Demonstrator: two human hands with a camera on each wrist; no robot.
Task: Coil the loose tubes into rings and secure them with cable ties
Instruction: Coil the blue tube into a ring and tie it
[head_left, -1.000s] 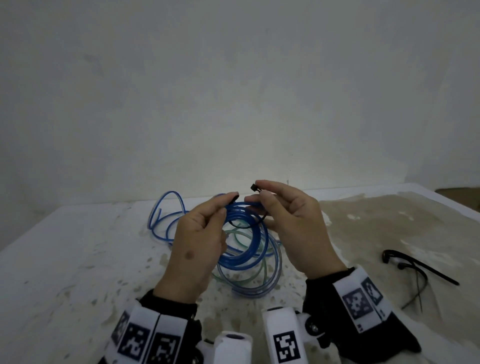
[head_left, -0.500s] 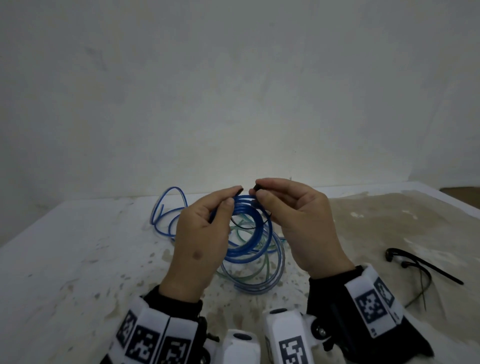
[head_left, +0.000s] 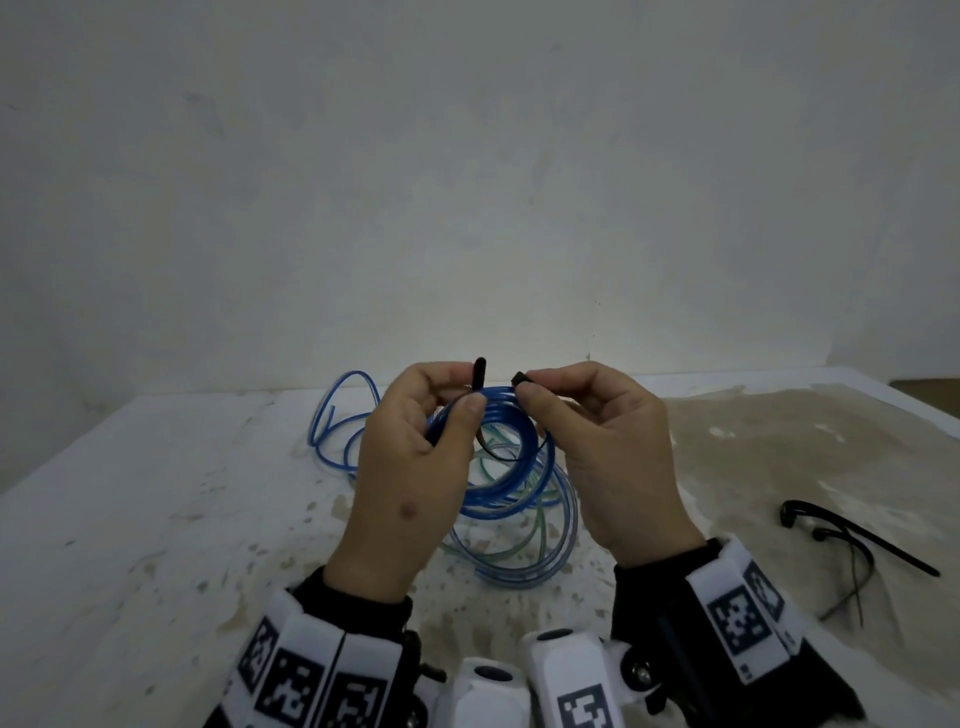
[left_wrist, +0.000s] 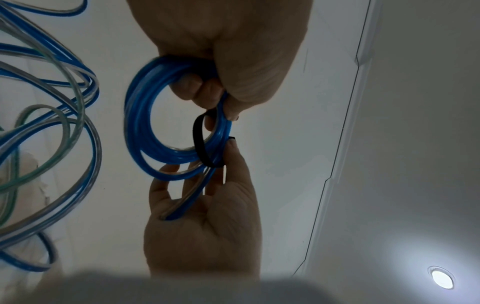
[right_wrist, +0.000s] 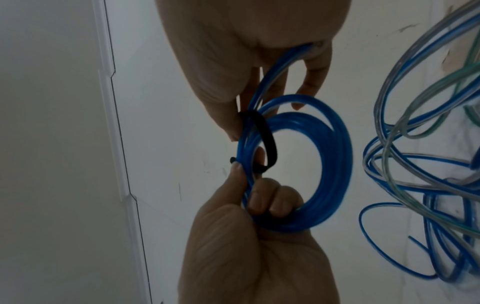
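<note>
A coil of blue tube (head_left: 506, 470) hangs in the air between my hands. A black cable tie (head_left: 501, 454) loops under one side of it. My left hand (head_left: 467, 397) pinches the tie's tail, which pokes up, and presses the coil with its thumb. My right hand (head_left: 525, 388) pinches the tie's head; the two ends stand apart. In the left wrist view the tie (left_wrist: 199, 144) wraps the coil (left_wrist: 140, 123), and tube ends cross my left palm (left_wrist: 202, 216). In the right wrist view my right fingers (right_wrist: 262, 200) curl round the coil (right_wrist: 337, 164) beside the tie (right_wrist: 267, 139).
Loose blue, clear and green tubes (head_left: 519, 553) lie tangled on the white table (head_left: 156, 493) under my hands, with a blue loop (head_left: 337, 415) at the back left. Spare black cable ties (head_left: 841, 535) lie at the right. A pale wall stands behind.
Both hands have lifted the coil slightly. The tie's ends were together half a second ago and are now apart, with the tail sticking up above my left fingers.
</note>
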